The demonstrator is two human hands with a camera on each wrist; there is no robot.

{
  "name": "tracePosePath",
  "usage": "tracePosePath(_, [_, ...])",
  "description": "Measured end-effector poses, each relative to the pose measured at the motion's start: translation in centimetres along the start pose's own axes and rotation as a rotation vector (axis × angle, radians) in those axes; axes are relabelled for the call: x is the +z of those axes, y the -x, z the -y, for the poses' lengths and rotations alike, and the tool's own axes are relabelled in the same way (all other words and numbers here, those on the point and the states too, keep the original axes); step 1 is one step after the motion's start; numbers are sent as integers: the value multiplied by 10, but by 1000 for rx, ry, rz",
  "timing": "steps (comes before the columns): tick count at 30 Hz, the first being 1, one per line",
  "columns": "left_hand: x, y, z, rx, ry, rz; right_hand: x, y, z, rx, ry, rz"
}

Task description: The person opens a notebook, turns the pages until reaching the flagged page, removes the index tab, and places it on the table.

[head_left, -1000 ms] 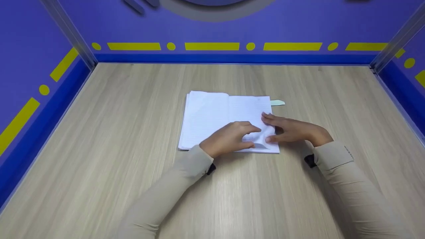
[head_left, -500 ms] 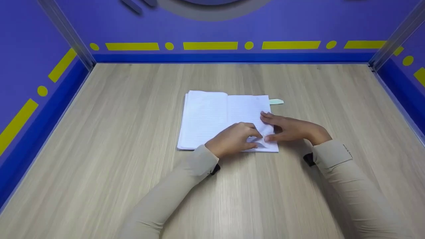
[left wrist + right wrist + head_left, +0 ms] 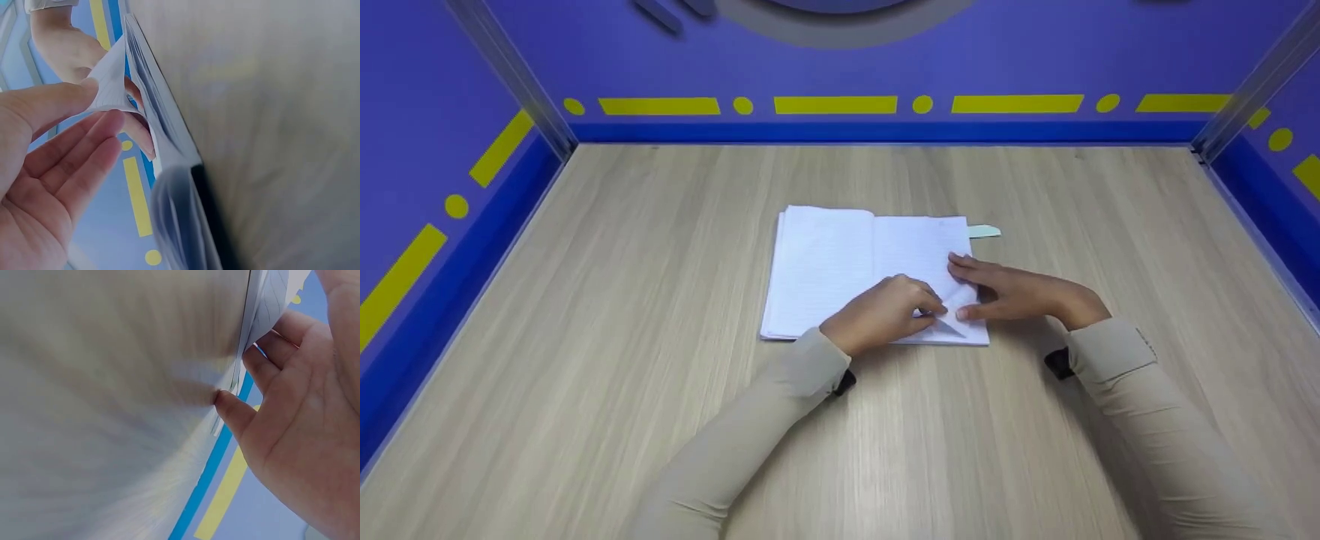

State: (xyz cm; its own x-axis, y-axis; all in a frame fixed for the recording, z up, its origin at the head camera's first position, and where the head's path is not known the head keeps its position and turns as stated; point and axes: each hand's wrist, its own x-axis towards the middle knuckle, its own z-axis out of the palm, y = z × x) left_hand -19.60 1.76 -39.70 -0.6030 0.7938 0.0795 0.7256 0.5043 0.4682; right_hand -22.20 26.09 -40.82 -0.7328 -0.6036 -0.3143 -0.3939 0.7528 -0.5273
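An open notebook (image 3: 829,262) with white lined pages lies on the table. Over its right half, my left hand (image 3: 881,311) pinches a page near the lower corner between thumb and fingers. In the left wrist view that page (image 3: 112,79) rises away from the stack, held by the left hand (image 3: 56,146). My right hand (image 3: 1020,294) rests at the notebook's right edge, fingers spread and fairly straight on the paper. In the right wrist view the right hand (image 3: 304,399) has one fingertip down by the table beside the notebook's edge.
A pale green strip (image 3: 985,231) sticks out from the notebook's upper right side. Wood-patterned tabletop (image 3: 660,262) surrounds the notebook. Blue-purple panels (image 3: 840,75) with yellow marks stand along the back and both sides.
The left hand's thumb and fingers have closed together on the page, and its lower corner now stands lifted. The right hand has stayed nearly still.
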Motion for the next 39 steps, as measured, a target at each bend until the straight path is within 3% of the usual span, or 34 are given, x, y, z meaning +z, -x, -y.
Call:
tracePosePath(11, [-2,3,4,40,12,-78,0,3,0,4,-54,-21])
tracePosePath(21, [-6,9,6,-15,88,-137,-3,3,1,24,-97,-77])
tracePosePath(28, [-9,13,9,0,165,-241,-5,4,-1,12,-170,-139])
tracePosePath(34, [-13,19,10,-19,230,-346,-5,3,0,44,-196,-180])
tracePosePath(39, [-17,22,12,-30,249,-433,-5,3,0,19,-228,-191])
